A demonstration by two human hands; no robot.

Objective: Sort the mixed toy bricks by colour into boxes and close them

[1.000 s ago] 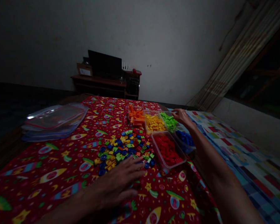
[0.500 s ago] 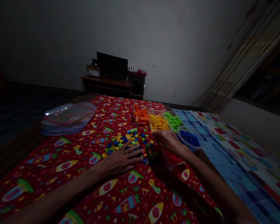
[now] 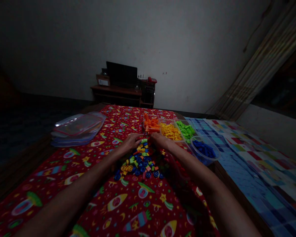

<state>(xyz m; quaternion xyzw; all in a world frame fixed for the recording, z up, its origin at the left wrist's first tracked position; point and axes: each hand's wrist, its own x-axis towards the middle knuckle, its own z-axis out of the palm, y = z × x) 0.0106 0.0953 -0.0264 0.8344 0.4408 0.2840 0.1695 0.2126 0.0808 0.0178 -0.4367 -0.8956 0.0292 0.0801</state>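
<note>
Four colours, apparently sorted: orange (image 3: 151, 123), yellow (image 3: 171, 132), green (image 3: 185, 130), blue bricks (image 3: 204, 149), right of or beyond mixed pile (image 3: 139, 163)
Apparently unsorted: mixed pile, on cloth (image 3: 128, 205)
Left hand (image 3: 131, 142), right hand (image 3: 160, 140): pile's far end; grips unclear

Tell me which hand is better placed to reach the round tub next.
Probably the right hand: it is nearer the round tub of blue blocks; the left hand is farther left, by the loose blocks.

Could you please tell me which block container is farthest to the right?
The round-rimmed tub holding blue blocks; the orange blocks, yellow blocks and green blocks all sit farther left.
</note>
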